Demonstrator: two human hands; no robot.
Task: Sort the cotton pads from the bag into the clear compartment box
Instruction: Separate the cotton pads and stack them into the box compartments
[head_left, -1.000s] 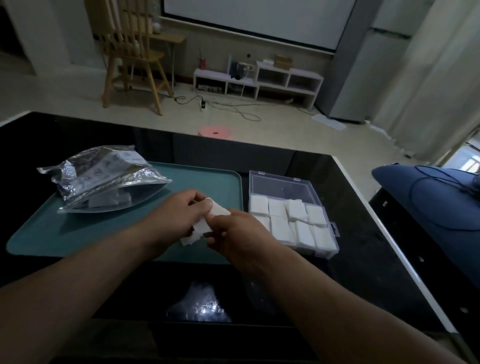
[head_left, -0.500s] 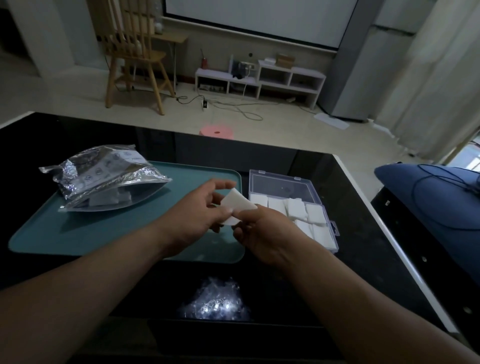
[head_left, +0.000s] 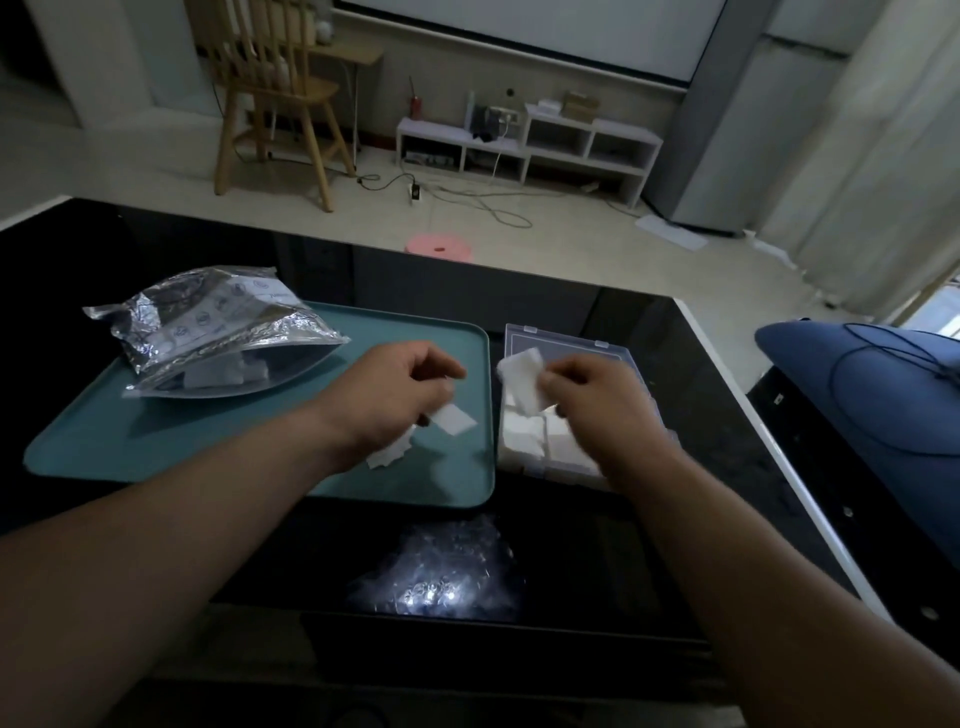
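- Middle of the frame: the left hand (head_left: 395, 395) hovers over the right part of a teal tray (head_left: 182, 441). Its fingers are curled down around a few loose pads (head_left: 456, 419), white squares that poke out beneath the fingers and palm.
- Right of centre: the right hand (head_left: 597, 402) pinches a single pad (head_left: 521, 376) between thumb and fingertips. It holds the pad above the clear compartment box (head_left: 566, 344).
- The box sits just beside the tray's right edge, its lid open at the far side. Sorted pads (head_left: 540, 441) fill its near compartments, partly hidden by the right hand.
- Upper left: a crinkled silvery bag (head_left: 208, 322) lies on the tray, with more white pads visible through its clear side.
- Tray and box rest on a black table (head_left: 691, 374).
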